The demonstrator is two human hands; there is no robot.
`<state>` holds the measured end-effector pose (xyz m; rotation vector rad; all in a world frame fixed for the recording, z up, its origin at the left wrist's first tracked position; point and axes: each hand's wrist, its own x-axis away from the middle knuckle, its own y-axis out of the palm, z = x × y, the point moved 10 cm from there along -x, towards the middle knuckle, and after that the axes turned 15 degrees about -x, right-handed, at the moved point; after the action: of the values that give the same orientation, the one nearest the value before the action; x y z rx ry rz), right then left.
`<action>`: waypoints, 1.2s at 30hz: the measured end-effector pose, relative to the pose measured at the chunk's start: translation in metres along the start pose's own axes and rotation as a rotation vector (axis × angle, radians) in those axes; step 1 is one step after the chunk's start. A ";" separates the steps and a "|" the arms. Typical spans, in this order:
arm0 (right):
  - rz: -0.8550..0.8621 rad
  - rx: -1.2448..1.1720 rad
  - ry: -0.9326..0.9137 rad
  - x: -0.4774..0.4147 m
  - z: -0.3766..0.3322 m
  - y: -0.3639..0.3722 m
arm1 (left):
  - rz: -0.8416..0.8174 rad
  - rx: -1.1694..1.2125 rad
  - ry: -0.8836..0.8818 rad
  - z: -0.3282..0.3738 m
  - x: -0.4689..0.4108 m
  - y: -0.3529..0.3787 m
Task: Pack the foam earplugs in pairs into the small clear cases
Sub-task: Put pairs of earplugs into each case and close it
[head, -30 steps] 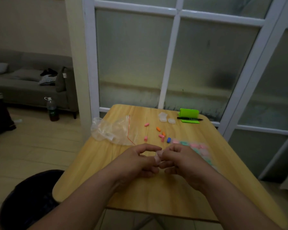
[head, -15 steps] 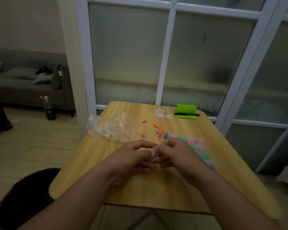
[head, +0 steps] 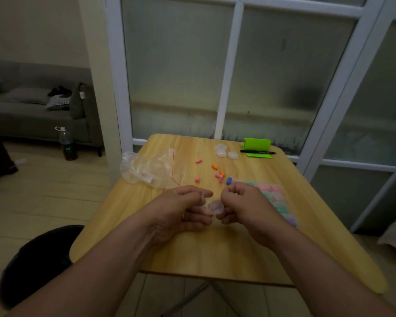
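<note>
My hands are easing apart. A second ago my left hand [head: 183,209] and right hand [head: 240,203] were pressed almost knuckle to knuckle, hiding what they held. Now a gap is opening between them, and the small clear case [head: 214,207] is showing there, just above the table [head: 215,252]. Both hands are curled and pinching it, the left on its near-left edge and the right on its right edge. Something pale pink is showing through the plastic, which I am taking for earplugs already inside. I cannot tell whether the lid is fully snapped down.

I am reading this as the end of one pack: the pair is in, and the case is being closed or checked before it is set aside.

Just beyond my right hand the filled cases [head: 272,194] are lying in a block, so this one probably belongs there next. Beyond both hands the loose earplugs [head: 219,176] are still lying scattered, with the blue earplug [head: 229,180] almost touching my right knuckles. Farther out, two empty cases [head: 222,150] are waiting. The plastic bag [head: 151,168] is lying beyond my left hand. So several pairs are still left to pack.
</note>
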<state>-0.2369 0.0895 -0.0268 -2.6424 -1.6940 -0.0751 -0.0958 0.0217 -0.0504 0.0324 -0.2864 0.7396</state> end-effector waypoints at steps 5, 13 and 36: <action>0.077 0.020 -0.017 -0.002 0.000 -0.008 | 0.014 0.108 -0.013 -0.003 -0.001 0.000; 0.141 0.414 -0.264 0.000 -0.021 -0.011 | -0.089 0.284 -0.058 -0.010 0.000 0.023; 0.081 1.119 -0.265 -0.115 -0.043 -0.016 | 0.028 0.501 -0.175 -0.012 -0.010 0.017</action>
<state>-0.3006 -0.0093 0.0106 -1.8618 -1.1053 0.9471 -0.1107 0.0293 -0.0659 0.5702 -0.2621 0.8236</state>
